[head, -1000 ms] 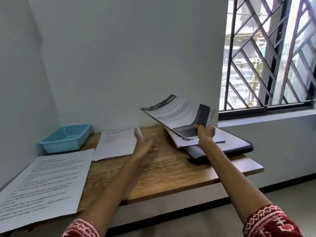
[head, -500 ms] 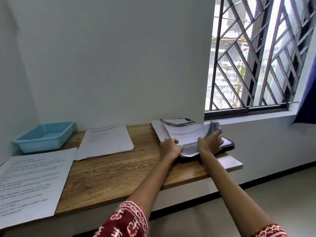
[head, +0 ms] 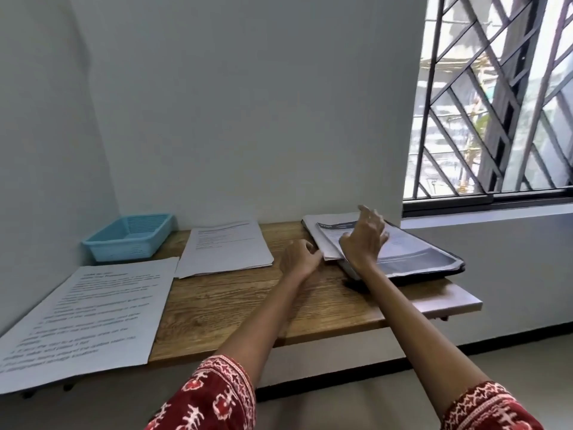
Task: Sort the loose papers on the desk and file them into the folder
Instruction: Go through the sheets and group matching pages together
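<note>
A black folder [head: 446, 270] lies open at the right end of the wooden desk [head: 235, 305], with a stack of printed papers [head: 412, 246] lying on it. My right hand [head: 364, 240] hovers just above that stack, fingers spread and holding nothing. My left hand [head: 302, 257] sits at the stack's near-left corner with curled fingers touching the paper edges. Two loose lots remain on the desk: a thin pile of papers [head: 224, 248] in the middle and a large printed sheet [head: 90, 318] at the left, overhanging the front edge.
A light blue plastic basket [head: 128, 237] stands at the back left against the wall. A barred window [head: 496, 97] fills the upper right, its sill just behind the folder. The desk's right end stops short of the sill wall.
The papers my right hand carried a second ago now lie on the folder. My right hand has let go and lifted off; my left hand stays at the stack's corner.
</note>
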Action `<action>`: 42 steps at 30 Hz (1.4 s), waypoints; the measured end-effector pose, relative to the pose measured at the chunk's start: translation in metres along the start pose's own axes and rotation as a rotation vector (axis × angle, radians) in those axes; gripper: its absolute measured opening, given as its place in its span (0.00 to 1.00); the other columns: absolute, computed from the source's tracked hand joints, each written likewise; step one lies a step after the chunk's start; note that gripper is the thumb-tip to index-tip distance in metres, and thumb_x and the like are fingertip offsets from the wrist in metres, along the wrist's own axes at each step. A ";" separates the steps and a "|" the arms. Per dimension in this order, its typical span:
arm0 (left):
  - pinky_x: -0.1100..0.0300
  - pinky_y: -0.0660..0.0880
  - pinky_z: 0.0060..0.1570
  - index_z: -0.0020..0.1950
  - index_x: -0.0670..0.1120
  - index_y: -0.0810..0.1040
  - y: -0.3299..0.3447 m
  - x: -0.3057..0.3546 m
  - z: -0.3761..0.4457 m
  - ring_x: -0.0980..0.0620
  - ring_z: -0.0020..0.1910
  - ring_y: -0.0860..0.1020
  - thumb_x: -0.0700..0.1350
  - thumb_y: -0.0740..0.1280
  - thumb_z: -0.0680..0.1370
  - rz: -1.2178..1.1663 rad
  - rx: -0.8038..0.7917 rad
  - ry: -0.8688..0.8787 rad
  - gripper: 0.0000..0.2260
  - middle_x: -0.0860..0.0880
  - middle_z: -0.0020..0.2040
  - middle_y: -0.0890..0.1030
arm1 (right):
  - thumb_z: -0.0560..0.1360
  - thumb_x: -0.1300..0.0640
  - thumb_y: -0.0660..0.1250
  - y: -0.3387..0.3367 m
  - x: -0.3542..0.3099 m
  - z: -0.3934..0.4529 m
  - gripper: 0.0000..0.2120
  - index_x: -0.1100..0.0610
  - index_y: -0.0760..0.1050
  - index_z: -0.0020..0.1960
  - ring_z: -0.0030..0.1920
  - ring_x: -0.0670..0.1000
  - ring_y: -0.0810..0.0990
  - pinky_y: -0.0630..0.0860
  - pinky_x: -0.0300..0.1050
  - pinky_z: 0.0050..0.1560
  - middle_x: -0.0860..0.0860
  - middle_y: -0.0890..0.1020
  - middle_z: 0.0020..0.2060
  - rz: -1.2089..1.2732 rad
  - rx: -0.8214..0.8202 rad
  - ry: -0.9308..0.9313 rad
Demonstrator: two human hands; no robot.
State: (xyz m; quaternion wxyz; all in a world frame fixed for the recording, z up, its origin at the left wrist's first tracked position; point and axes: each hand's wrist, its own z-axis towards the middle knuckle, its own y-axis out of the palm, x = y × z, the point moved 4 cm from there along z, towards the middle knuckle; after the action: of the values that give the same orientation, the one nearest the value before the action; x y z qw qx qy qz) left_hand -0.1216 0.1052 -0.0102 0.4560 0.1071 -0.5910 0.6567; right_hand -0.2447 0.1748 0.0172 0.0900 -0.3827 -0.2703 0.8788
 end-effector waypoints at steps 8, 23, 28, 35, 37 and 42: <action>0.60 0.70 0.50 0.56 0.43 0.80 -0.096 -0.100 0.023 0.47 0.57 0.77 0.45 0.65 0.77 -0.012 0.147 -0.151 0.11 0.46 0.57 0.80 | 0.71 0.67 0.61 0.089 -0.078 -0.026 0.24 0.59 0.68 0.67 0.63 0.59 0.72 0.68 0.49 0.59 0.59 0.75 0.62 0.182 -0.356 -0.175; 0.55 0.66 0.63 0.70 0.36 0.65 -0.122 -0.189 0.089 0.42 0.67 0.69 0.48 0.60 0.81 -0.033 0.218 -0.415 0.22 0.40 0.69 0.69 | 0.74 0.58 0.68 0.185 -0.106 0.011 0.10 0.65 0.73 0.50 0.51 0.56 0.77 0.73 0.47 0.47 0.59 0.78 0.53 0.233 -0.768 0.157; 0.57 0.65 0.62 0.70 0.37 0.65 -0.125 -0.192 0.093 0.42 0.68 0.68 0.43 0.58 0.81 -0.033 0.244 -0.442 0.20 0.40 0.70 0.69 | 0.73 0.60 0.71 0.196 -0.112 0.014 0.13 0.66 0.73 0.53 0.59 0.58 0.76 0.71 0.44 0.45 0.59 0.76 0.60 0.229 -0.837 0.174; 0.57 0.68 0.58 0.67 0.36 0.68 -0.119 -0.178 0.089 0.42 0.65 0.70 0.41 0.62 0.78 0.002 0.215 -0.386 0.19 0.40 0.67 0.72 | 0.72 0.64 0.72 0.181 -0.097 0.016 0.26 0.70 0.68 0.66 0.61 0.59 0.76 0.74 0.46 0.45 0.60 0.74 0.64 0.386 -0.927 0.317; 0.57 0.69 0.56 0.66 0.36 0.69 -0.121 -0.180 0.087 0.43 0.64 0.71 0.41 0.62 0.78 0.073 0.223 -0.389 0.18 0.40 0.66 0.73 | 0.72 0.67 0.71 0.179 -0.104 0.015 0.24 0.70 0.69 0.65 0.61 0.60 0.76 0.73 0.47 0.49 0.61 0.75 0.63 0.434 -0.950 0.303; 0.58 0.70 0.52 0.64 0.37 0.70 -0.126 -0.189 0.085 0.44 0.60 0.74 0.42 0.63 0.78 0.171 0.221 -0.409 0.16 0.40 0.62 0.75 | 0.74 0.69 0.67 0.178 -0.113 0.015 0.06 0.65 0.73 0.50 0.41 0.52 0.74 0.70 0.43 0.34 0.56 0.75 0.46 0.558 -0.993 0.374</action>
State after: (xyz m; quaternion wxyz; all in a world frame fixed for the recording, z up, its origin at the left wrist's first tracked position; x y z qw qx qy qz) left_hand 0.0420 -0.0728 -0.0300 0.2553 0.2367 -0.6027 0.7181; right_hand -0.1688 -0.0209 -0.0010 -0.2879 -0.5836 -0.5175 0.5556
